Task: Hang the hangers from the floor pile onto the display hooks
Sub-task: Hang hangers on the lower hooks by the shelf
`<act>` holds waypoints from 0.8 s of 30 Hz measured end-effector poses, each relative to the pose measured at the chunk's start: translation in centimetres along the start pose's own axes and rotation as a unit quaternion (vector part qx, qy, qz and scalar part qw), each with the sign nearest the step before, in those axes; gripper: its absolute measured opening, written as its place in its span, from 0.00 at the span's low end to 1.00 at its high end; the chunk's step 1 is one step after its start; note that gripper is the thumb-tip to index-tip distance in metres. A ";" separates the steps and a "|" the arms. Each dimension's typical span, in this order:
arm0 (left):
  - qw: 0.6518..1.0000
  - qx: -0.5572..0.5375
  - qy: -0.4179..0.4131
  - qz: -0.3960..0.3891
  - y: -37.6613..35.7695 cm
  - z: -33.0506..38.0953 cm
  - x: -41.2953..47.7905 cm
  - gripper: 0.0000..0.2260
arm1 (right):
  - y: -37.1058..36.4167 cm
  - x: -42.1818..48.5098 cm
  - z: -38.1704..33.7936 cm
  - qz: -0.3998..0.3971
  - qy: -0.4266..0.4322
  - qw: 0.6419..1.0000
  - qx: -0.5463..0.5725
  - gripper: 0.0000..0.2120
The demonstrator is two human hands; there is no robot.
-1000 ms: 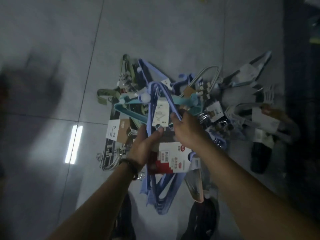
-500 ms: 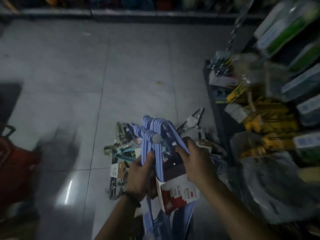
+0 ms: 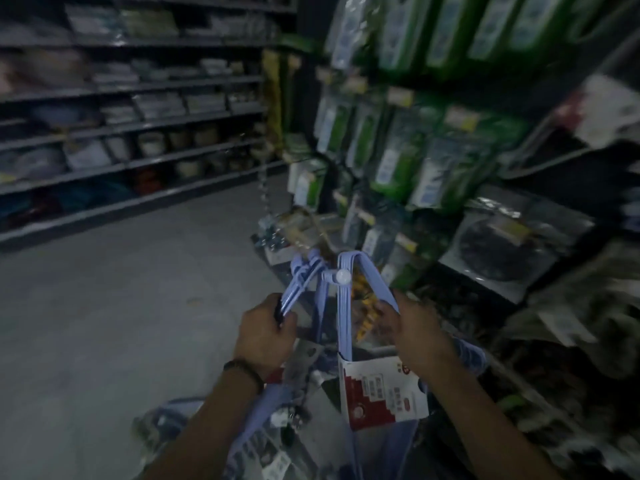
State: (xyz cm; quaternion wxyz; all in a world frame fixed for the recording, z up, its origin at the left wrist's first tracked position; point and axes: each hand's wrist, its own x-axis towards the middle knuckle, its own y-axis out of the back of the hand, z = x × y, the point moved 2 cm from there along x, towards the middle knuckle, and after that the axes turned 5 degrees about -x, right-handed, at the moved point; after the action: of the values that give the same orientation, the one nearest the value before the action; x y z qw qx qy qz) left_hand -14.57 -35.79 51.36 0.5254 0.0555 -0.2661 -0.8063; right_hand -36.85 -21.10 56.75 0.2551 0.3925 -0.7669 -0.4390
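here both hands (image 3: pixel 266 337) (image 3: pixel 417 336) grip blue hangers (image 3: pixel 344 306).

Hanger bundle (image 3: pixel 344 306) between left hand (image 3: pixel 265 336) and right hand (image 3: pixel 415 332), display rack (image 3: pixel 433 150) right, shelves (image 3: pixel 138 126) behind.

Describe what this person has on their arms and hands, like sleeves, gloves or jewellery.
No gloves on the left hand or the right hand. No sleeves show anywhere in the picture. A dark bracelet, seemingly beaded, circles the left wrist. The right wrist shows no watch or band.
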 end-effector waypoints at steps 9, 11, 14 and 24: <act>0.986 0.000 -0.143 -0.085 -7.1 12.8 4.1 0.12 | 16.3 -7.5 8.2 0.190 -0.131 0.971 0.059 0.16; 0.977 -0.009 -0.187 -0.105 -9.0 16.3 4.9 0.09 | 19.3 -8.3 10.1 0.221 -0.145 0.964 0.023 0.15; 0.961 -0.053 -0.230 -0.144 -12.1 22.6 5.4 0.08 | 23.3 -8.1 13.7 0.242 -0.170 0.955 -0.002 0.15; 0.856 -0.004 -0.408 -0.317 -21.5 42.1 5.0 0.18 | 36.9 -5.8 21.8 0.266 -0.180 0.927 -0.195 0.11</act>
State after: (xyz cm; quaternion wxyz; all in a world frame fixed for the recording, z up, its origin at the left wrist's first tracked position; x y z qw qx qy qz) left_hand -49.94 -17.95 77.74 0.0856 -0.1993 -0.4218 -0.8804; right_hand -63.62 5.31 78.09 0.2913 0.0309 -0.7755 -0.5593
